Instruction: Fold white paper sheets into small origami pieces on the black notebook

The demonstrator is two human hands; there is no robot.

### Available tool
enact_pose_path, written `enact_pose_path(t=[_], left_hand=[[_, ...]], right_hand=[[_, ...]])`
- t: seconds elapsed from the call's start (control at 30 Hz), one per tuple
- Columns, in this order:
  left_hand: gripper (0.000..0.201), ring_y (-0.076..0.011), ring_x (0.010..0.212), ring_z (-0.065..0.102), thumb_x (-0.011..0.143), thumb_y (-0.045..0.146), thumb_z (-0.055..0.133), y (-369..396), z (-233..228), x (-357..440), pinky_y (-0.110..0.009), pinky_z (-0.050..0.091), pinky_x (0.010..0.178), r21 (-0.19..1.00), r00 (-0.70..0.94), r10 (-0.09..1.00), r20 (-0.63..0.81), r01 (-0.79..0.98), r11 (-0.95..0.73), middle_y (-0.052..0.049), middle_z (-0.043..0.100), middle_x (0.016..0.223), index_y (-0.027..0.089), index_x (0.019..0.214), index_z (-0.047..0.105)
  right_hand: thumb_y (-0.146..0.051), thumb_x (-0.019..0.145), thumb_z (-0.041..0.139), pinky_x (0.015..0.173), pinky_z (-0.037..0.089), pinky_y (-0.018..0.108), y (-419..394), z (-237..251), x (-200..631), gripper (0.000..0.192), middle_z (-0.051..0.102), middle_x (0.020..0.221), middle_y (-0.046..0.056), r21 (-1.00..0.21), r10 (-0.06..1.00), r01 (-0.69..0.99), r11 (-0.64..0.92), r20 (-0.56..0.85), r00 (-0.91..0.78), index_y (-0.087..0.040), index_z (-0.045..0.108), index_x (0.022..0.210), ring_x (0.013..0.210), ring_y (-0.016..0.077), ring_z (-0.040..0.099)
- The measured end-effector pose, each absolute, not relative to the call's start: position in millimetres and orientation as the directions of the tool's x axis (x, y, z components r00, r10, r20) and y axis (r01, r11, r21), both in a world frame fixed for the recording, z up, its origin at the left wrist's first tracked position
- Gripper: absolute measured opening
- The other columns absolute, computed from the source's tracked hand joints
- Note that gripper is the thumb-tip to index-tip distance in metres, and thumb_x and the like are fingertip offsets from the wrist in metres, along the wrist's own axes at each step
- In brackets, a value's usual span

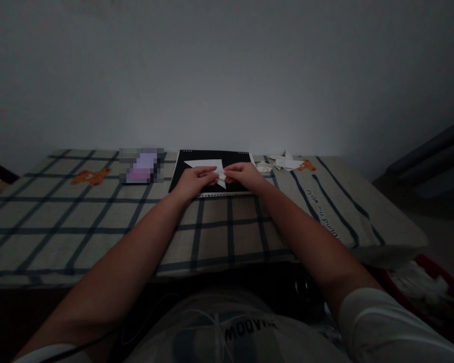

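Head view: the left hand [195, 178] and right hand [243, 175] both pinch a folded white paper [208, 165] over a black pad [196, 155] at the table's far edge. Uneven finger pressure could skew the crease or tear the small flap. The pad may slide on the checked cloth [98, 217], and low light hides misalignment.

checked cloth [98, 227] lies open near the hands; folded papers [285, 162] (far right) and blurred object [141, 166] crowd the back.

Blurred pink-and-grey patch [141, 166] left of black mat [181, 171]; folded white paper pieces [283, 162] heaped far right on checked cloth [98, 222]; orange bear prints [90, 176] either side
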State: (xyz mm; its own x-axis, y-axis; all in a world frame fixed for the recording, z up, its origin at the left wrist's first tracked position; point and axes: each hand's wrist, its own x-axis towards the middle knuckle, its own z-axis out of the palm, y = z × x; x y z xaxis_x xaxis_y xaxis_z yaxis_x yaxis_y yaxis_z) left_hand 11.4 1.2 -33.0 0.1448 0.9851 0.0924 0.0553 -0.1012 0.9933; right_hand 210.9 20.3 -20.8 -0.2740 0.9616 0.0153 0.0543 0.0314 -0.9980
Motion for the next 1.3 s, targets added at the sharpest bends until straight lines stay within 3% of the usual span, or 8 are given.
enact_pose_path(t=[0.13, 0.47, 0.67, 1.07, 1.3], left_hand=[[0.041, -0.016, 0.073, 0.069, 0.064, 0.049, 0.089, 3, -34, 10, -0.029, 0.057, 0.076, 0.992, 0.159, 0.983, 0.09, 0.068, -0.102, -0.01, 0.078, 0.086, 0.014, 0.082, 0.078], [0.037, -0.0148, 0.063, 0.062, 0.067, 0.051, 0.085, 0, -28, 10, -0.028, 0.049, 0.066, 0.959, 0.103, 0.975, 0.195, 0.19, -0.212, -0.004, 0.071, 0.068, 0.016, 0.077, 0.074], [0.035, -0.0136, 0.057, 0.058, 0.068, 0.05, 0.083, 1, -29, 9, -0.025, 0.042, 0.056, 0.943, 0.113, 0.976, 0.185, 0.26, -0.208, -0.004, 0.069, 0.065, 0.016, 0.074, 0.073], [0.03, -0.0124, 0.057, 0.06, 0.072, 0.046, 0.08, 4, -32, 7, -0.024, 0.043, 0.057, 0.925, 0.195, 0.953, 0.23, 0.262, -0.277, -0.003, 0.071, 0.065, 0.017, 0.071, 0.072], [0.033, -0.0133, 0.057, 0.06, 0.069, 0.048, 0.08, 8, -35, 6, -0.025, 0.044, 0.058, 0.932, 0.201, 0.956, 0.212, 0.253, -0.259, -0.004, 0.071, 0.065, 0.016, 0.071, 0.072]], right_hand=[[-0.007, 0.083, 0.071, 0.072, 0.058, 0.027, 20, -21, 209, 0.01, 0.073, 0.068, 0.002, -1.0, 0.967, 0.005, -0.017, -0.018, -0.256, -0.016, 0.073, 0.079, 0.062, 0.0108, 0.065], [-0.007, 0.079, 0.076, 0.07, 0.058, 0.025, 15, -21, 207, 0.011, 0.074, 0.069, 0.003, -0.997, 0.93, 0.056, -0.051, -0.068, -0.36, -0.016, 0.072, 0.073, 0.067, 0.0117, 0.067], [-0.01, 0.08, 0.075, 0.073, 0.057, 0.024, 17, -21, 208, 0.01, 0.071, 0.068, 0.0, -1.0, 0.94, 0.019, 0.002, -0.005, -0.342, -0.016, 0.074, 0.072, 0.067, 0.0105, 0.065], [-0.024, 0.074, 0.081, 0.069, 0.054, 0.025, 22, -27, 211, 0.011, 0.069, 0.064, 0.0, -0.996, 0.926, 0.047, 0.077, 0.054, -0.375, -0.017, 0.073, 0.072, 0.063, 0.0111, 0.062], [-0.022, 0.076, 0.078, 0.067, 0.052, 0.024, 26, -29, 209, 0.01, 0.068, 0.064, 0.0, -0.995, 0.925, 0.064, 0.071, 0.042, -0.377, -0.016, 0.072, 0.071, 0.063, 0.0109, 0.06]])
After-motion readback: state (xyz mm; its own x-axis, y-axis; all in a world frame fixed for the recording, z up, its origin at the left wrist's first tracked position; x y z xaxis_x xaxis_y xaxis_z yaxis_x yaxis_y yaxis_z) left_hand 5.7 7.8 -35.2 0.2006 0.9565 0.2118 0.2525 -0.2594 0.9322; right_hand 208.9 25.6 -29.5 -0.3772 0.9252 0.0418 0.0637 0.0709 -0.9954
